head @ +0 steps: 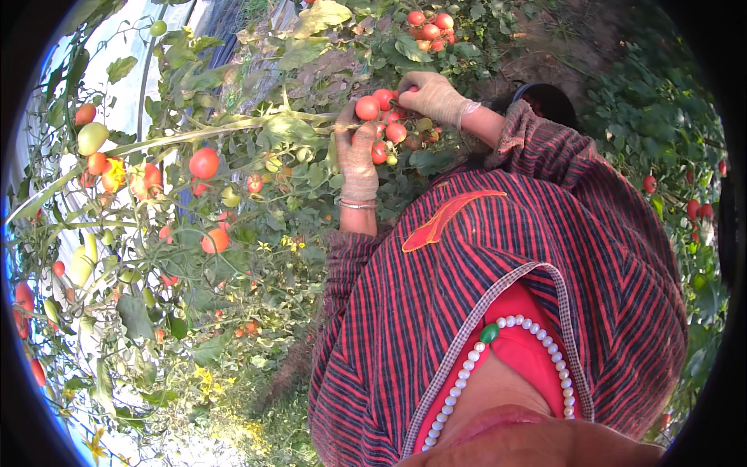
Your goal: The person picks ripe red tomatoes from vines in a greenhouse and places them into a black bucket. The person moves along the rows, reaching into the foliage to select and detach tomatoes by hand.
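Note:
A cluster of small red tomatoes [395, 133] hangs between my two hands, with a few greenish-yellow fruits at its lower right. My left hand [357, 154], in a thin pale glove, curls its fingers around the cluster's left side, close to a thick pale stem [233, 125]. At the cluster's upper right, my gloved right hand [433, 98] has its fingers closed on a red tomato [413, 89], mostly hidden by the fingers. Leaves hide part of the cluster's underside.
A dark round container [545, 99] stands partly behind my right forearm; its contents are unclear. Another tomato cluster [432, 30] hangs beyond my hands. Tangled vines with ripe tomatoes [203, 163] fill the left, before pale plastic sheeting [119, 46]. More plants [648, 134] grow at right.

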A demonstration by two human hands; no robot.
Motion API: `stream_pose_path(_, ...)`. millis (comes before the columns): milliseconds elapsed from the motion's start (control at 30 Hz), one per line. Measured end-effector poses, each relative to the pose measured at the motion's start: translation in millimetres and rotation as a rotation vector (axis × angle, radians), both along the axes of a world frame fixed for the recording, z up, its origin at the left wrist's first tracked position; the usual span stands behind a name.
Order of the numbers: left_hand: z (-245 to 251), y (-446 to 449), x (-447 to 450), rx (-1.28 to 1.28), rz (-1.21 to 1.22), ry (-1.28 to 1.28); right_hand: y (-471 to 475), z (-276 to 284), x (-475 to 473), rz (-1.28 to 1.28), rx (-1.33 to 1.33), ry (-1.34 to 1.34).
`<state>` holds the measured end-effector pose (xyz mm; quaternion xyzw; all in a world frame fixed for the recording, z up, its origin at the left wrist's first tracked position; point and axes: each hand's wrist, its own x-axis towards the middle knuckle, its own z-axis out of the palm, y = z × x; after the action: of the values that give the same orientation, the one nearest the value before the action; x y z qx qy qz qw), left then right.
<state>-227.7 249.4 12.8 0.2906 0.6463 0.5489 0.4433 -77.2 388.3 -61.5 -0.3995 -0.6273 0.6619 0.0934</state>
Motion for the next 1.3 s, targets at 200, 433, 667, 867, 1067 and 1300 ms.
stream_pose_path(200, 8.1, -16.4, -12.8, -0.003, 0.059, -0.182, 36.7, -95.9, 111.3, -0.181, -0.074, -0.262)
stream_pose_path(433, 24.9, -20.6, 2.6, -0.023, 0.053, -0.241, 44.8, -160.2, 258.4, 0.064, 0.408, -0.797)
stream_pose_path(667, 16.2, -34.7, -1.1, 0.034, -0.057, -0.250, 52.5, -39.5, 78.8, 0.209, -0.020, 0.154)
stream_pose_path(867, 18.7, -26.4, 3.0, -0.046, -0.077, -0.127, 48.0, 25.5, 14.9, 0.490, -0.161, 0.237)
stream_pose_path(1067, 20.1, -15.9, 12.5, 0.068, 0.000, -0.557, 30.2, 33.7, 28.8, 0.350, 0.216, 0.266)
stream_pose_path(1300, 13.1, 1.0, 15.8, 0.064, -0.022, -0.384, 3.8, 28.0, 17.6, -0.103, 0.569, 0.059)
